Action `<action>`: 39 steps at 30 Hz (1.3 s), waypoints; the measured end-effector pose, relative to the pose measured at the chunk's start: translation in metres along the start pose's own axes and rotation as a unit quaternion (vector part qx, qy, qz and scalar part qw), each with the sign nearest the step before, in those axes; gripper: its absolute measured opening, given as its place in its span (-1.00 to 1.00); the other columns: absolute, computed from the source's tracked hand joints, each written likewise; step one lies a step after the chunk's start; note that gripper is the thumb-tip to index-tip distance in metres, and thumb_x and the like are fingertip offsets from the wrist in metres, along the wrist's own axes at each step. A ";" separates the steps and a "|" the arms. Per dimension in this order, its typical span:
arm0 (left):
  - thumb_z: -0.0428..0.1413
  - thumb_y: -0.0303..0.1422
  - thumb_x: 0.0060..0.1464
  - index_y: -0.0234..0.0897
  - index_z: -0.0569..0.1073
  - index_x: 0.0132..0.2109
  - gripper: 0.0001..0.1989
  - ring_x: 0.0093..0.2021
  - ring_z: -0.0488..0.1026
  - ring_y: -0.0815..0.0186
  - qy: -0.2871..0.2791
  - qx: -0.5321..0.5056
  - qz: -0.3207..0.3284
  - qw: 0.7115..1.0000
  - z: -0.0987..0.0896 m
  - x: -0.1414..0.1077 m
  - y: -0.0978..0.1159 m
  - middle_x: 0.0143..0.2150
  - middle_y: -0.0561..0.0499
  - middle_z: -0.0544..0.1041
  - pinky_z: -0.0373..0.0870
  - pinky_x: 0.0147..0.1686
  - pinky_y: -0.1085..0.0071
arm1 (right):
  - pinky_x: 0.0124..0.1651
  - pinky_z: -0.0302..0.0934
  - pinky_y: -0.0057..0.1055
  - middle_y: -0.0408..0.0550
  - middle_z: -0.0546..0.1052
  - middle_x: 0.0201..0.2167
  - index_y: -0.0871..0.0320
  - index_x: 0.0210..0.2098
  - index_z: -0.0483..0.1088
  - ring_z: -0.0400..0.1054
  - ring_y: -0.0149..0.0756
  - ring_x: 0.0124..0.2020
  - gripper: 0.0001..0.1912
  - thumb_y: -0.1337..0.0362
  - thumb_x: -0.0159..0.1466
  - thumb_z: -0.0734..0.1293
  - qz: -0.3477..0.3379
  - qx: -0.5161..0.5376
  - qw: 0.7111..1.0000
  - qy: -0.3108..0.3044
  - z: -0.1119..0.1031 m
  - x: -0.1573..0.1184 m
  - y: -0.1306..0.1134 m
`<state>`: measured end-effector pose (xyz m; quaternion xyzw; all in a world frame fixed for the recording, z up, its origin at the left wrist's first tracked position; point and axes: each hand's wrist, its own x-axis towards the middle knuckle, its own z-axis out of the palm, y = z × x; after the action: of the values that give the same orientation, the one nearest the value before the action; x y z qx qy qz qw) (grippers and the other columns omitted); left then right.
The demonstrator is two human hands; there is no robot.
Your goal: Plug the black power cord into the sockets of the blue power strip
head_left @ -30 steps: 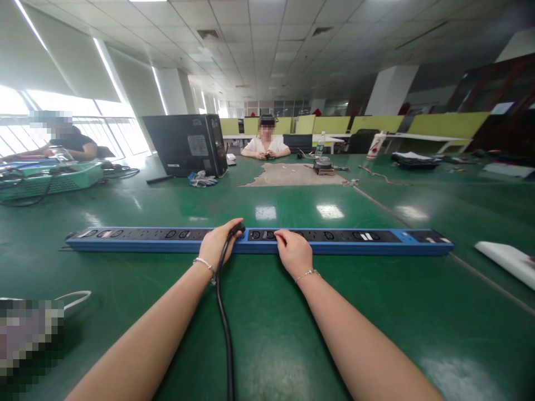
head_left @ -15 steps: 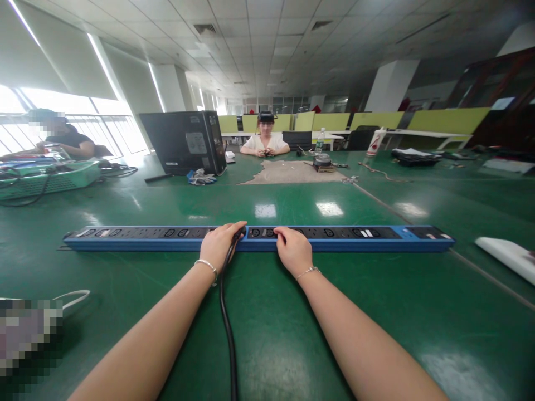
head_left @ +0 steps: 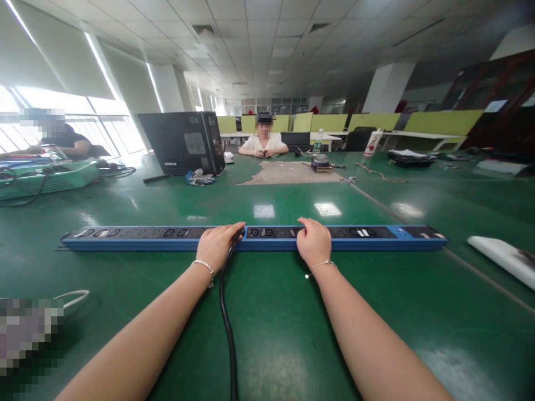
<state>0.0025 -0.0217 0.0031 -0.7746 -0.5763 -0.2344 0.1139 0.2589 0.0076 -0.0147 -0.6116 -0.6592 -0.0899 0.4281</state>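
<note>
Window (head_left: pixel 125 131), ten o'clock: overexposed daylight. Tabletop (head_left: pixel 271 317): glare at centre and four o'clock. Two o'clock: dim, blurred.

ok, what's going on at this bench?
A person has both hands at a long blue power strip lying across the green table. The left hand holds the end of a black cable near the strip's middle; whether it is seated isn't visible. The right hand is over the strip further right, with nothing visible in it. A co-worker sits opposite.
</note>
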 end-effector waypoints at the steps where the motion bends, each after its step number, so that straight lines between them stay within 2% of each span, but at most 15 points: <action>1: -0.14 -0.17 0.19 0.02 0.30 0.12 -0.63 -0.04 0.43 0.21 0.002 -0.002 0.000 1.000 0.002 0.000 0.000 -0.03 0.02 0.52 0.29 -0.09 0.27 | 0.08 0.09 -0.16 0.00 0.53 -0.11 0.16 -0.17 0.47 0.33 -0.16 -0.01 -0.63 0.41 0.12 0.13 0.006 -0.023 1.000 0.006 -0.002 0.001 0.007; 4: -0.13 -0.18 0.19 0.00 0.31 0.11 -0.63 -0.05 0.44 0.19 0.017 -0.015 -0.007 1.000 0.010 -0.001 -0.002 -0.05 0.01 0.52 0.30 -0.10 0.26 | 0.10 0.01 -0.09 0.00 0.53 -0.12 0.15 -0.24 0.49 0.30 -0.13 -0.01 -0.67 0.36 0.14 0.14 0.032 -0.071 0.997 0.011 -0.004 0.003 0.023; 8: -0.09 -0.24 0.18 -0.02 0.35 0.08 -0.66 -0.07 0.45 0.23 0.035 -0.065 -0.021 0.997 0.017 -0.001 -0.006 -0.07 0.02 0.53 0.28 -0.02 0.26 | 0.03 0.02 -0.13 -0.01 0.56 -0.23 0.13 -0.27 0.51 0.34 -0.15 -0.09 -0.67 0.36 0.14 0.13 0.046 -0.078 0.996 -0.002 -0.003 0.003 0.026; 11: -0.09 -0.25 0.18 -0.08 0.32 0.10 -0.64 -0.08 0.46 0.26 0.100 -0.148 -0.077 0.981 0.009 0.003 -0.002 -0.05 0.03 0.52 0.32 -0.02 0.30 | -0.01 0.02 -0.15 0.01 0.56 -0.26 0.14 -0.28 0.51 0.34 -0.14 -0.11 -0.67 0.35 0.13 0.14 0.060 -0.083 0.995 0.002 -0.001 0.004 0.023; 13: -0.08 -0.23 0.17 -0.08 0.29 0.13 -0.62 -0.07 0.46 0.26 0.135 -0.182 -0.102 0.969 0.000 0.008 0.009 -0.03 0.04 0.51 0.35 -0.05 0.34 | -0.02 0.01 -0.16 0.02 0.56 -0.27 0.14 -0.28 0.51 0.33 -0.14 -0.11 -0.67 0.35 0.13 0.14 0.065 -0.084 0.994 0.006 0.000 0.004 0.022; 15: -0.04 -0.22 0.15 -0.06 0.32 0.11 -0.62 -0.10 0.47 0.25 0.094 -0.188 -0.081 0.974 -0.005 0.015 0.027 -0.06 0.06 0.53 0.36 -0.06 0.34 | -0.02 0.01 -0.18 0.01 0.56 -0.27 0.13 -0.29 0.52 0.33 -0.15 -0.11 -0.68 0.35 0.13 0.14 0.067 -0.084 0.994 0.009 0.001 0.004 0.022; 18: 0.01 -0.26 0.12 -0.06 0.36 0.08 -0.64 -0.10 0.48 0.26 0.015 -0.187 -0.036 0.982 0.000 0.026 0.058 -0.07 0.06 0.54 0.38 -0.06 0.35 | -0.02 0.00 -0.21 -0.01 0.56 -0.26 0.13 -0.28 0.51 0.31 -0.18 -0.10 -0.68 0.35 0.13 0.15 0.072 -0.084 0.994 0.007 0.001 0.004 0.023; 20: -0.01 -0.33 0.13 -0.09 0.36 0.07 -0.65 -0.04 0.44 0.31 0.008 -0.204 0.004 0.979 0.010 0.033 0.076 -0.01 0.06 0.51 0.34 0.00 0.39 | -0.02 -0.01 -0.23 -0.02 0.56 -0.25 0.12 -0.27 0.51 0.30 -0.20 -0.09 -0.69 0.36 0.13 0.16 0.077 -0.084 0.993 0.004 0.002 0.004 0.023; 22: -0.02 -0.37 0.13 -0.14 0.36 0.07 -0.66 -0.02 0.43 0.33 0.002 -0.209 0.010 0.978 0.017 0.039 0.087 0.02 0.04 0.49 0.31 0.03 0.40 | -0.03 -0.02 -0.25 -0.03 0.56 -0.25 0.12 -0.28 0.52 0.30 -0.22 -0.09 -0.69 0.37 0.12 0.16 0.081 -0.083 0.993 0.003 0.002 0.004 0.022; 27: -0.02 -0.37 0.13 -0.17 0.36 0.07 -0.66 -0.01 0.43 0.31 -0.020 -0.196 -0.004 0.980 0.019 0.046 0.091 0.02 0.01 0.49 0.31 0.05 0.37 | -0.03 -0.04 -0.26 -0.04 0.57 -0.26 0.12 -0.30 0.52 0.32 -0.24 -0.11 -0.69 0.37 0.11 0.17 0.091 -0.072 0.993 0.012 0.003 0.005 0.021; 33: -0.03 -0.38 0.13 -0.24 0.34 0.08 -0.64 -0.03 0.44 0.32 -0.016 -0.210 0.002 0.978 0.019 0.052 0.091 -0.02 -0.03 0.51 0.31 0.04 0.39 | -0.04 -0.05 -0.25 -0.05 0.57 -0.26 0.12 -0.31 0.52 0.33 -0.23 -0.12 -0.70 0.36 0.11 0.17 0.099 -0.063 0.993 0.014 0.003 0.005 0.020; 39: -0.04 -0.35 0.14 -0.16 0.33 0.09 -0.65 -0.04 0.44 0.29 -0.030 -0.157 -0.003 0.987 0.029 0.056 0.097 -0.01 -0.01 0.49 0.32 0.01 0.37 | -0.05 -0.05 -0.24 -0.05 0.57 -0.26 0.11 -0.31 0.52 0.33 -0.22 -0.12 -0.70 0.36 0.11 0.17 0.094 -0.059 0.994 0.014 0.002 0.005 0.019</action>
<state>0.1132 0.0080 0.0151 -0.7880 -0.5376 -0.2989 -0.0269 0.2760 0.0168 -0.0203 -0.6937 -0.5862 -0.0966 0.4073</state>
